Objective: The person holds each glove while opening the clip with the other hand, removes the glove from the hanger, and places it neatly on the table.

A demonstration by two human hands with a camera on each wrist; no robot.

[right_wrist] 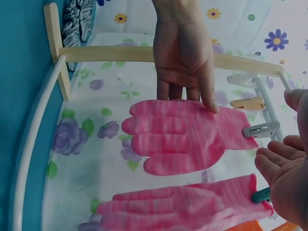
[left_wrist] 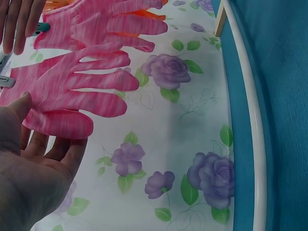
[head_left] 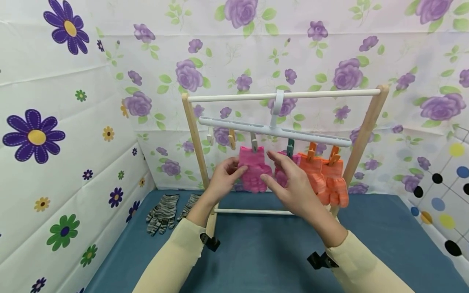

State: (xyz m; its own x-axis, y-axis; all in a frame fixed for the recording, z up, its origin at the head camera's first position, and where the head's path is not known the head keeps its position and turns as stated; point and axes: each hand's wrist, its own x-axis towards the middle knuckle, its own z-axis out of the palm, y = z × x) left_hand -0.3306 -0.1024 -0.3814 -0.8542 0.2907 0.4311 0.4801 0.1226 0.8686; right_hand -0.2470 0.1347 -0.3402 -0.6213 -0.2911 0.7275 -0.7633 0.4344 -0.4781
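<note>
A pink glove [head_left: 254,171] [left_wrist: 72,91] [right_wrist: 187,137] hangs from a grey clip [right_wrist: 262,130] on the white hanger bar [head_left: 272,131]. My left hand [head_left: 224,178] [left_wrist: 33,168] [right_wrist: 183,57] holds its left edge, with the thumb on the front and the straight fingers behind. My right hand [head_left: 289,181] [right_wrist: 284,166] hovers just right of that glove with its fingers relaxed, holding nothing. A second pink glove [head_left: 280,176] [left_wrist: 96,24] [right_wrist: 183,207] hangs beside it from a teal clip [head_left: 290,148] [right_wrist: 262,195]. Two orange gloves [head_left: 324,177] hang further right.
The hanger hooks over the top white rod [head_left: 286,95] of a wooden-legged rack [head_left: 195,138] on the blue table [head_left: 264,252]. Two striped grey gloves [head_left: 163,211] lie at the rack's left. Spare clips [head_left: 232,139] hang free on the bar. Flowered cloth walls close in all round.
</note>
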